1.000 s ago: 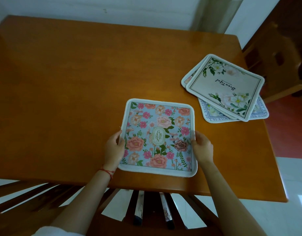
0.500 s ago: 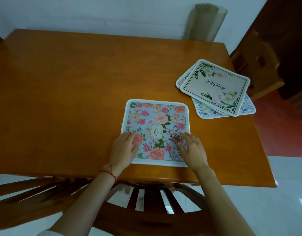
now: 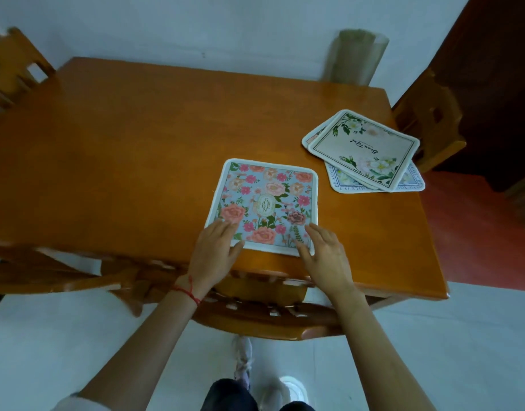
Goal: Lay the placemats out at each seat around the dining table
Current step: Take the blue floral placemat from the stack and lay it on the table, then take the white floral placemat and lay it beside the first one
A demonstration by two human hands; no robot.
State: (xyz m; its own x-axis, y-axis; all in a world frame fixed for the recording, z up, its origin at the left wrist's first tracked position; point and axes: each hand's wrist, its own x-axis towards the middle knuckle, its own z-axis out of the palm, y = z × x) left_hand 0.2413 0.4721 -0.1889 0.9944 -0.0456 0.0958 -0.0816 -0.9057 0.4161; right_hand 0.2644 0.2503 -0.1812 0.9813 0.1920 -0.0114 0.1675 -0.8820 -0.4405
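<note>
Pressed floral mat (image 3: 265, 204) flat at near seat, squaring it to table (image 3: 122, 161) edge | left hand (image 3: 215, 252), right hand (image 3: 323, 256): fingers straight, spread | stack (image 3: 365, 149) waiting.

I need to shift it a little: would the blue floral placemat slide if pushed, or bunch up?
The blue floral placemat lies flat with no wrinkles, so it probably holds its shape and would slide whole. The table looks glossy, which likely makes sliding easy. It looks thin, so likely light; lifted by one edge it may droop, though its stiffness cannot be confirmed.
</note>
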